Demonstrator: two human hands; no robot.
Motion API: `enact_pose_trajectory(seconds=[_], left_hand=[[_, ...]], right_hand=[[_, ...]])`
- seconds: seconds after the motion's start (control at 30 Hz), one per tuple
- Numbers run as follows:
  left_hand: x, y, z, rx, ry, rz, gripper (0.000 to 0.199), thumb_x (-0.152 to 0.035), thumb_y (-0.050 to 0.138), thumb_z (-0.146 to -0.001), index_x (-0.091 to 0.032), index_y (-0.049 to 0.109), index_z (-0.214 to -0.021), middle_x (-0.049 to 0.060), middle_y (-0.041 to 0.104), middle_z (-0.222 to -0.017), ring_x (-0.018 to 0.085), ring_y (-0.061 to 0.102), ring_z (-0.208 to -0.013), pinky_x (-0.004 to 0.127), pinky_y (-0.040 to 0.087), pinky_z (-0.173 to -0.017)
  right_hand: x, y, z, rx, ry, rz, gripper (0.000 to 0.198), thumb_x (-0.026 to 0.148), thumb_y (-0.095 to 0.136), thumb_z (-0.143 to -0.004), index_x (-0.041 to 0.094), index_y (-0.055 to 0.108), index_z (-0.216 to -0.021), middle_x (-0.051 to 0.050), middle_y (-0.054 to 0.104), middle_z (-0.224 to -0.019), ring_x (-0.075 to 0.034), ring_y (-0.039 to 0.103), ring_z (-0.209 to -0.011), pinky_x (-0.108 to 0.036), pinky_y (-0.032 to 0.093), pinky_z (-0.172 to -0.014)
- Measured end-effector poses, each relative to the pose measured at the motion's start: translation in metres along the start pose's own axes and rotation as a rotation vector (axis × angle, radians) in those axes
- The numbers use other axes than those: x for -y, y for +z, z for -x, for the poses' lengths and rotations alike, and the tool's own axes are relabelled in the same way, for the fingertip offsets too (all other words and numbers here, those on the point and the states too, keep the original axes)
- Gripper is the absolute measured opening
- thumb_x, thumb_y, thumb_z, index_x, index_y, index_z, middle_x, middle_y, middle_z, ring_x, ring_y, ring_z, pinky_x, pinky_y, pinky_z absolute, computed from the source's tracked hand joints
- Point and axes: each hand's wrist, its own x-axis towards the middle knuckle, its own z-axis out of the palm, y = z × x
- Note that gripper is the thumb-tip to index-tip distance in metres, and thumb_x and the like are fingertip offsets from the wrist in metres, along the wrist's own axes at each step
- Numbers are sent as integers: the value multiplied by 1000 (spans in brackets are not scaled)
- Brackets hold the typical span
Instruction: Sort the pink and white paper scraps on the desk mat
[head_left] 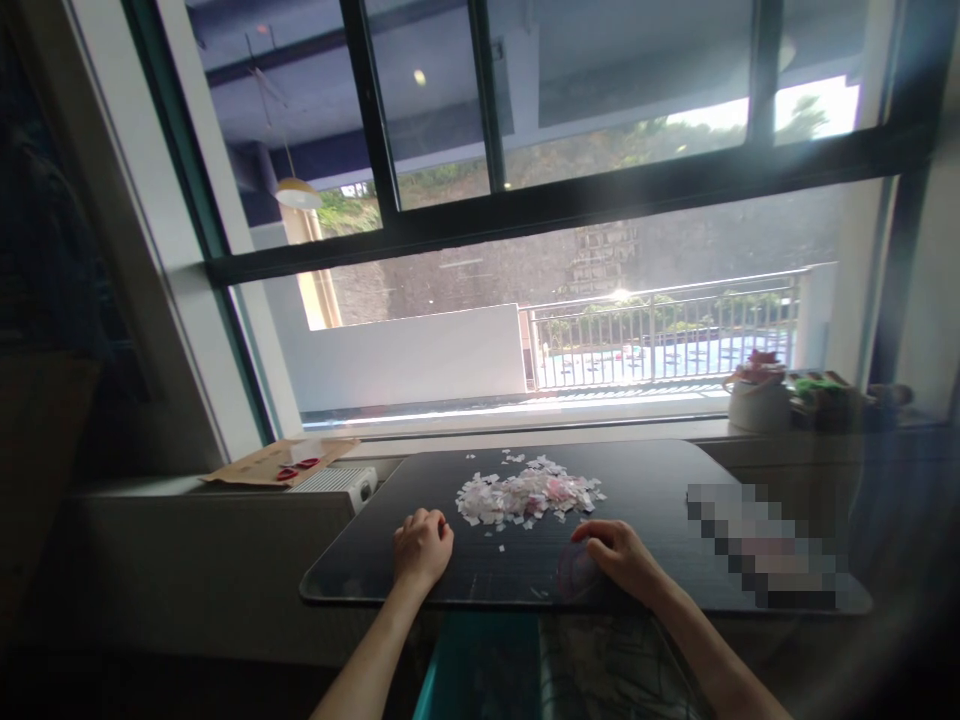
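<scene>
A loose pile of small white paper scraps (pixel 510 497), with some pink ones among them, lies on the dark table (pixel 652 480). My left hand (pixel 422 545) rests on the tabletop to the near left of the pile, its fingers curled into a fist. Nothing shows in it. On the near right, my right hand (pixel 615 550) has its fingers bent over a clear round object (pixel 576 572) with a faint pinkish tint. What kind of object it is I cannot make out. A few single scraps lie apart from the pile.
Red-handled scissors (pixel 298 468) lie on brown paper (pixel 259 462) on the left ledge, beside a white slatted box (pixel 341 484). A blurred-out flat item (pixel 765 545) is at the table's right. A white pot (pixel 757 400) stands by the window.
</scene>
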Motion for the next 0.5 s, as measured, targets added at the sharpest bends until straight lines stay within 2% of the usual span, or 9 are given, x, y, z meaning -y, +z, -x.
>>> enact_pose_trajectory(seconds=[0.1, 0.2, 0.27, 0.37, 0.5], left_hand=[[1, 0, 0, 1, 5, 3, 19, -25, 44, -83, -19, 61, -81, 7, 61, -90, 23, 56, -89, 34, 39, -75], [1, 0, -1, -3, 6, -5, 18, -25, 44, -82, -19, 61, -80, 7, 61, -89, 23, 56, -89, 34, 39, -74], [2, 0, -1, -4, 6, -13, 18, -25, 44, -82, -19, 61, -80, 7, 61, -89, 24, 56, -89, 34, 39, -74], [2, 0, -2, -3, 10, -16, 18, -25, 44, -82, -19, 61, -80, 6, 61, -89, 23, 56, -88, 34, 40, -73], [2, 0, -1, -4, 11, -7, 18, -26, 44, -82, -19, 61, -80, 6, 61, -89, 23, 56, -88, 34, 40, -73]], right_hand=[[-5, -2, -4, -146, 48, 68, 32, 24, 43, -70, 15, 72, -81, 0, 65, -58, -14, 55, -53, -22, 38, -52], [-12, -3, -8, -338, 98, 151, 40, 29, 43, -74, 15, 69, -101, -1, 66, -64, -17, 58, -59, -25, 42, -59], [-15, -2, -9, -363, 122, 234, 44, 30, 42, -76, 15, 65, -110, -2, 67, -69, -18, 61, -63, -27, 44, -63], [-19, -1, -10, -337, 145, 346, 45, 29, 41, -77, 17, 63, -115, -4, 69, -76, -20, 64, -70, -29, 45, -66], [-21, -3, -9, -396, 182, 427, 46, 29, 36, -82, 16, 59, -121, -9, 71, -89, -24, 66, -82, -31, 45, -72]])
